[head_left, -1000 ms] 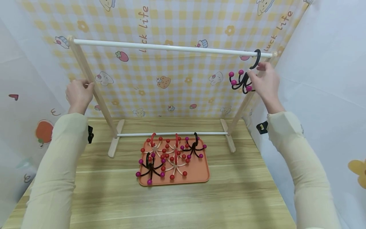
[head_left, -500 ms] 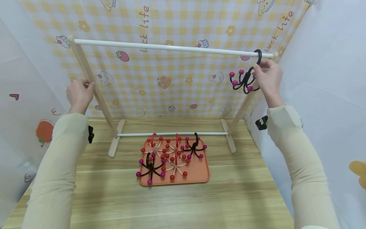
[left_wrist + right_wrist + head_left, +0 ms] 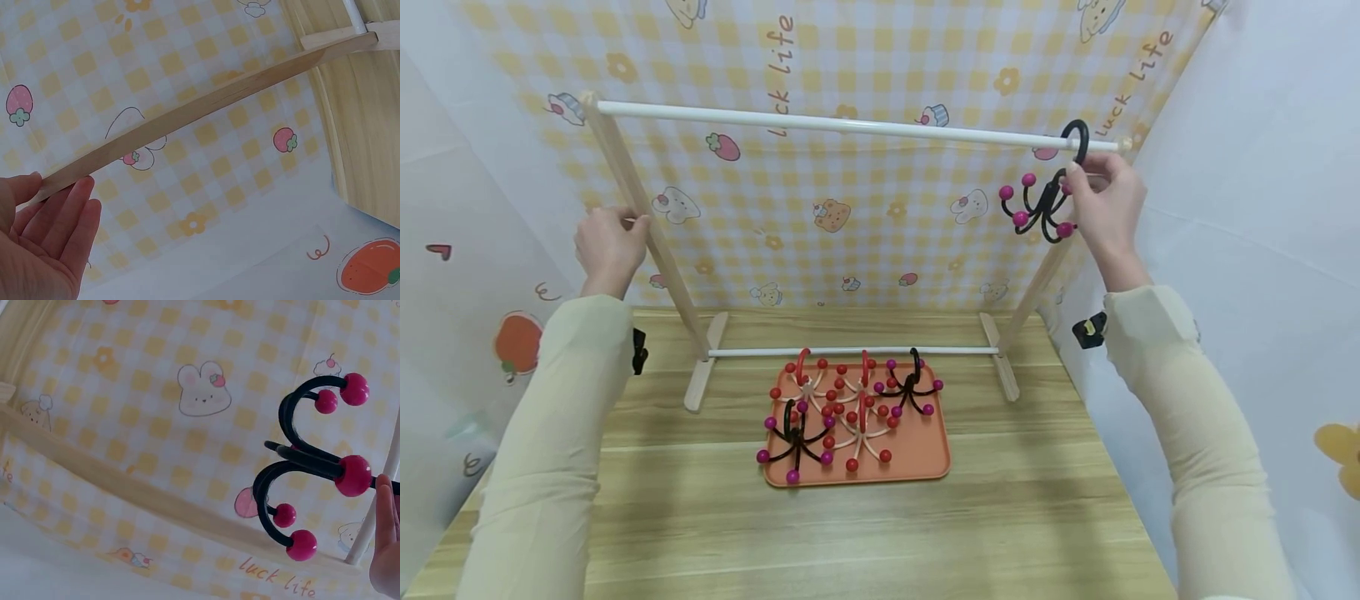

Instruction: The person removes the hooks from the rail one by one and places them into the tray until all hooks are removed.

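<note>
My right hand pinches the black hanger between thumb and fingers, just below its curved hook. The hanger has several curling arms tipped with magenta balls. Its hook loops over the white top rail near the right end. In the right wrist view, the hanger's black arms spread out, with only part of the hand showing at the right edge. On the other side, my left hand grips the rack's left wooden post. Thumb and fingers meet around that post in the left wrist view.
An orange tray lies on the wooden table below the rack. It bears black hangers with magenta balls and red-hooked pale hangers with red balls. A lower white bar runs behind it; a checked cloth backs everything.
My right hand has shifted slightly right and up along the black hanger. The hook's top now stands a little higher over the rail. My left hand stays on the post.
</note>
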A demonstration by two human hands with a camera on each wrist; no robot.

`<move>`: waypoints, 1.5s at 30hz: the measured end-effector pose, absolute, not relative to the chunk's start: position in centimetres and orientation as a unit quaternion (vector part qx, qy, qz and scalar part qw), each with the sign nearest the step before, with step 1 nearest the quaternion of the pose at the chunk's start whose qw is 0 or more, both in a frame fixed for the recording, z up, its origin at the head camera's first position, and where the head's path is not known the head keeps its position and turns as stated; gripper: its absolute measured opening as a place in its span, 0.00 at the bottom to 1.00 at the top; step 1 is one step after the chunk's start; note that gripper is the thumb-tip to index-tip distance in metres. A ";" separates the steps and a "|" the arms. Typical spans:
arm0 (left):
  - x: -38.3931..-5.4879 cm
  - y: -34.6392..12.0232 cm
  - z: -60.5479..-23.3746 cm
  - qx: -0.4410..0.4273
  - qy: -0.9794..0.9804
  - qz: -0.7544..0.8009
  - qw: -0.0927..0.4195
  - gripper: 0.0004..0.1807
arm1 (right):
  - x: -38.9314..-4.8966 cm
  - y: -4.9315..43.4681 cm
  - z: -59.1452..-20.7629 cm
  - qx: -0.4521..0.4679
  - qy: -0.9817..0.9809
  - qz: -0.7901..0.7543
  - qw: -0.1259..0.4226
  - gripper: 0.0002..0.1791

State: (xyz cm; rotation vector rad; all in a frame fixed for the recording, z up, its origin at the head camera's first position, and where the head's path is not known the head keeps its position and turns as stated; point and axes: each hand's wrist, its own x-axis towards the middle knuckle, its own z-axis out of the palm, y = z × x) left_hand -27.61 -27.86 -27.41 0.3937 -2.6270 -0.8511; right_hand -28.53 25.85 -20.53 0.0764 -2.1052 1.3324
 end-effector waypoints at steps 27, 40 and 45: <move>-27.6 -27.9 -27.4 0.140 -0.927 -0.300 0.179 0.24 | -23.6 22.4 -28.7 0.142 -0.805 0.524 0.240 0.12; -27.7 -27.9 -27.3 0.138 -0.927 -0.304 0.170 0.23 | -18.6 20.8 -32.7 0.192 -0.802 0.532 0.192 0.07; -27.7 -28.0 -27.3 0.139 -0.928 -0.300 0.172 0.23 | -17.5 20.6 -34.9 0.217 -0.792 0.544 0.172 0.06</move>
